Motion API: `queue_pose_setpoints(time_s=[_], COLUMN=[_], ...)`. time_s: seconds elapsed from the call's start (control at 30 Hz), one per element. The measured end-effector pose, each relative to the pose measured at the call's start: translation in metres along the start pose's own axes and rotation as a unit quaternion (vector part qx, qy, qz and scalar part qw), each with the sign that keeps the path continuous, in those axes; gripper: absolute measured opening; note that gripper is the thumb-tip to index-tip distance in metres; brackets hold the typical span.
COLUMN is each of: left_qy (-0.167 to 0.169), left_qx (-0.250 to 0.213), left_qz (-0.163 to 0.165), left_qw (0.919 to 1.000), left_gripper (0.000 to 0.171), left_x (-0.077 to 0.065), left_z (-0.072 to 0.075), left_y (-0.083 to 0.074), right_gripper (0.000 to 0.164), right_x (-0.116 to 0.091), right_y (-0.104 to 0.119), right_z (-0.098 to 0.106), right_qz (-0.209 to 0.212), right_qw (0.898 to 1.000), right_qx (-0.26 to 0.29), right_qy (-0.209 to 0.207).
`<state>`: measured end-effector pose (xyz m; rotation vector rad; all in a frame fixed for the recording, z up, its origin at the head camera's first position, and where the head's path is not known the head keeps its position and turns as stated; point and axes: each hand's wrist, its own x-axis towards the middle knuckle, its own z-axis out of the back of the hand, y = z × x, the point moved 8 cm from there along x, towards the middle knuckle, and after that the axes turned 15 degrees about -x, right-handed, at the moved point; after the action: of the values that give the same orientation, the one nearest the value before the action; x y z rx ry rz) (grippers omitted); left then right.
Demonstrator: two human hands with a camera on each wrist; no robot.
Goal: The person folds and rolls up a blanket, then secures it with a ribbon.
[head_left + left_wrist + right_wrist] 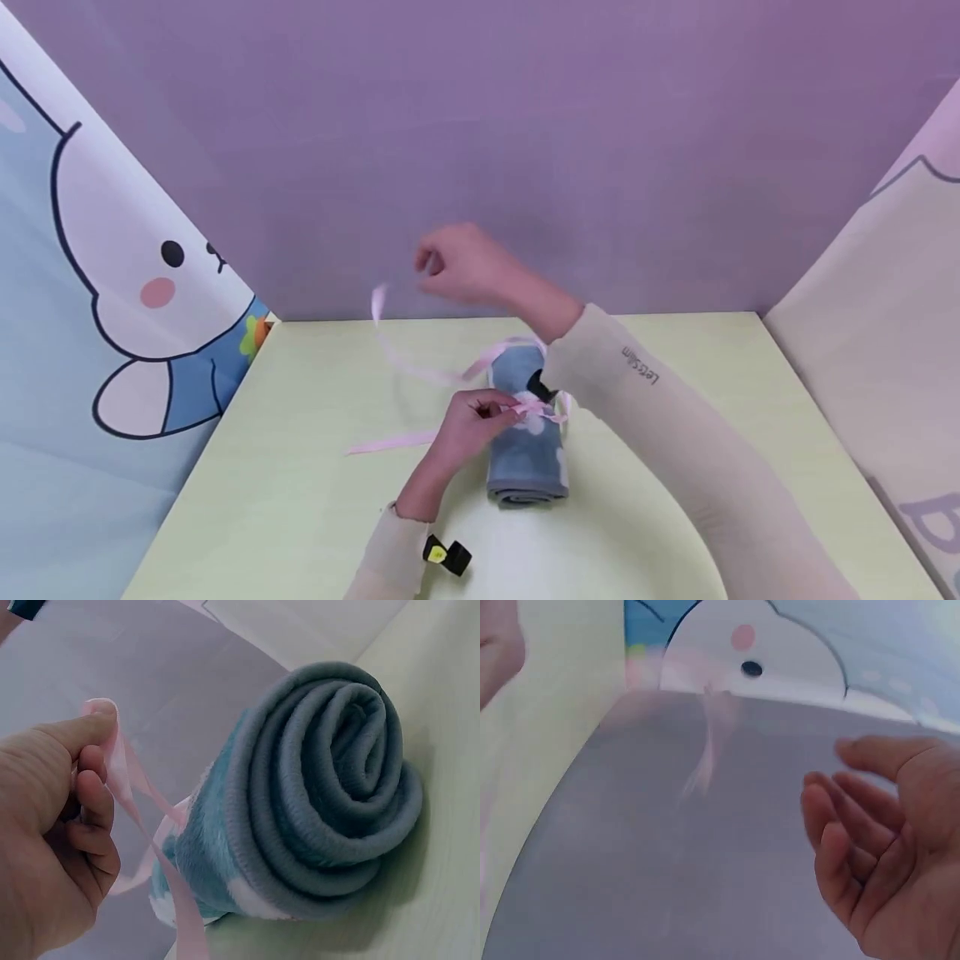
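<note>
A rolled blue-grey fleece blanket (528, 454) with white patches lies on the table, its spiral end (322, 787) facing the left wrist camera. Pink ribbon (480, 365) runs around its middle, gathered on top. My left hand (461, 429) pinches the ribbon (120, 761) between thumb and forefinger, just above the roll. Higher up and farther back, my right hand (468, 262) is raised with loosely curled fingers and nothing in them. One ribbon end (711, 742) flies through the air, blurred and apart from the right hand (885, 855). Another tail (390, 444) stretches left beyond the left hand.
The pale yellow-green table (300, 500) meets a plain purple backdrop (525, 125) at its far edge. A cloth with a cartoon rabbit (142, 292) hangs on the left, and a light cloth (885, 333) on the right. Black wrist cameras (447, 556) sit on the sleeves.
</note>
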<state>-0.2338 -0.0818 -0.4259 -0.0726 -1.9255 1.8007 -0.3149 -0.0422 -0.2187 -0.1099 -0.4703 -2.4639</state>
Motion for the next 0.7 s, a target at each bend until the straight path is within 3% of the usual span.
queue_pose_setpoints(time_s=[0.07, 0.13, 0.23, 0.33, 0.4, 0.47, 0.57, 0.63, 0.7], left_qy=[-0.005, -0.011, -0.022, -0.021, -0.018, -0.017, -0.021, -0.023, -0.023], left_qx=[0.005, 0.003, -0.006, -0.009, -0.007, -0.009, -0.009, -0.01, -0.004], left_qz=[-0.004, 0.001, 0.017, 0.028, 0.036, 0.05, 0.066, 0.07, 0.068], left_qw=[1.0, 0.9999, 0.9996, 0.9994, 0.9992, 0.9986, 0.9976, 0.9973, 0.9974], left_gripper=[0.004, 0.005, 0.006, 0.007, 0.008, 0.009, 0.009, 0.009, 0.009], left_x=[0.001, 0.002, 0.005, 0.008, 0.009, 0.01, 0.012, 0.012, 0.014], left_z=[0.002, 0.004, 0.008, 0.009, 0.008, 0.009, 0.011, 0.011, 0.01], left_y=[-0.001, 0.0, 0.002, 0.004, 0.006, 0.008, 0.008, 0.0, -0.011], right_gripper=[0.019, 0.022, 0.036, 0.055, 0.061, 0.054, 0.031, 0.021, 0.017], right_x=[-0.007, -0.022, -0.056, -0.094, -0.112, -0.121, -0.122, -0.122, -0.119], right_y=[-0.025, -0.064, -0.128, -0.176, -0.194, -0.198, -0.187, -0.175, -0.163], right_z=[-0.008, -0.023, -0.067, -0.121, -0.152, -0.17, -0.172, -0.166, -0.158], right_qz=[0.005, -0.012, -0.066, -0.142, -0.186, -0.191, -0.157, -0.135, -0.122], right_qw=[1.0, 0.999, 0.992, 0.97, 0.948, 0.938, 0.958, 0.973, 0.982], right_qx=[-0.01, -0.012, 0.003, 0.105, 0.202, 0.26, 0.235, 0.185, 0.145], right_qy=[0.009, 0.038, 0.109, 0.166, 0.16, 0.126, 0.049, 0.006, -0.022])
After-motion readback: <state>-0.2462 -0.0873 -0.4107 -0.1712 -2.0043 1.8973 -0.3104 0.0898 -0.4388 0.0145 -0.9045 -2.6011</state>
